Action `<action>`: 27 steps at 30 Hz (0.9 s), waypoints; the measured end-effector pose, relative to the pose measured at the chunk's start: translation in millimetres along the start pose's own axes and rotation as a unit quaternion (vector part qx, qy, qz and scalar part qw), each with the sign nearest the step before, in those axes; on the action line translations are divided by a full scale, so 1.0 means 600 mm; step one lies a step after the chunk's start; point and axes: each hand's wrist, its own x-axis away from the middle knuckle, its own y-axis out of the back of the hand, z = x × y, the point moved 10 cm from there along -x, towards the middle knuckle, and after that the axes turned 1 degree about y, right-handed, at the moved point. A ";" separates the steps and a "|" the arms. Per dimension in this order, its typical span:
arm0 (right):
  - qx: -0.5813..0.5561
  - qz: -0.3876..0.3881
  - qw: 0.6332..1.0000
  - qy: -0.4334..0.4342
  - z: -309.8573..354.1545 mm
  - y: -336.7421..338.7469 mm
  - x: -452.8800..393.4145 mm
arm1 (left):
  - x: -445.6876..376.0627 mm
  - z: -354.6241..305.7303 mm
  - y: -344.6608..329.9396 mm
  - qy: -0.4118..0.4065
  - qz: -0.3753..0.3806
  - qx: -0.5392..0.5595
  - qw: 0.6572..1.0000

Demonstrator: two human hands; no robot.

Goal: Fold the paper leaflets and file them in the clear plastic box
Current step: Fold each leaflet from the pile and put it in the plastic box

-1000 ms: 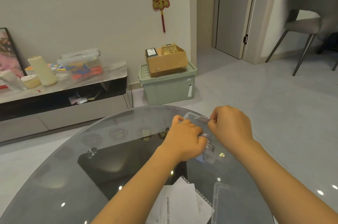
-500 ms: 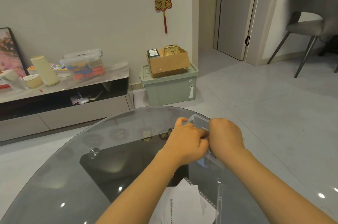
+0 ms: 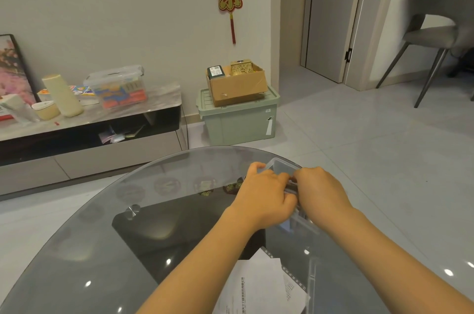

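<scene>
Glass table [image 3: 107, 249] bears clear box [image 3: 283, 165], leaflets [image 3: 259, 285].

Pale tiled floor [image 3: 359, 149], white wall [image 3: 128, 18], low TV cabinet [image 3: 89, 139], grey chair [image 3: 436, 31], closed door [image 3: 331, 18].

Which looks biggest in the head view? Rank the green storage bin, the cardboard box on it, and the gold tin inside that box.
1. green storage bin
2. cardboard box
3. gold tin
They are stacked together at about the same distance, so the order holds.

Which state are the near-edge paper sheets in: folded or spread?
Spread. The paper sheets lie flat and overlapping on the glass table, no crease visible.
</scene>
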 end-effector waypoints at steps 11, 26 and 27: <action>-0.012 0.060 0.998 0.005 -0.020 -0.026 0.011 | -0.007 0.003 -0.020 0.010 0.064 -0.049 0.997; -0.210 -0.085 0.966 0.123 0.014 0.086 0.135 | 0.199 -0.020 0.096 0.155 -0.078 0.039 0.984; -0.210 -0.076 0.966 0.129 0.022 0.081 0.145 | 0.222 -0.020 0.093 0.173 -0.063 0.043 0.982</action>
